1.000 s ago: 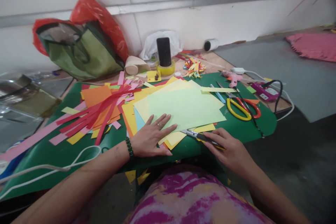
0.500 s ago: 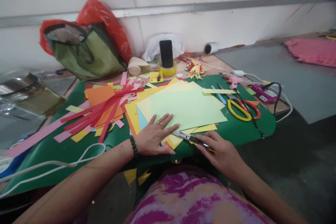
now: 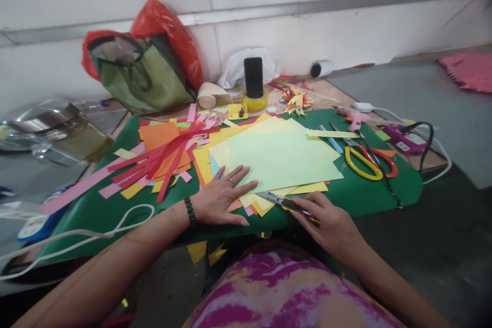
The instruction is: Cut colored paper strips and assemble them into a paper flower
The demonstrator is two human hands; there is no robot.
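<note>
A pale green sheet of paper [image 3: 284,154] lies on top of a stack of coloured sheets in the middle of the green mat [image 3: 365,200]. My left hand [image 3: 223,197] rests flat at the stack's front left corner, fingers spread. In my right hand [image 3: 326,223] is a utility knife [image 3: 288,203], its blade out and pointing left. The blade tip lies just below the green sheet's near edge, close to my left fingers; whether it touches paper I cannot tell. Yellow and pink paper edges [image 3: 257,207] show beneath it.
Red, pink and orange paper strips [image 3: 154,164] are heaped on the left. Scissors [image 3: 365,164], a pink glue gun [image 3: 355,118] and a purple device [image 3: 407,138] lie right. Behind stand a phone [image 3: 253,77] on yellow tape [image 3: 257,102] and a green bag [image 3: 142,82]. A white cable [image 3: 126,220] loops front left.
The camera view has turned slightly left, so the table's things appear farther right. My left hand has slid slightly left relative to the paper stack; my right hand still grips the knife.
</note>
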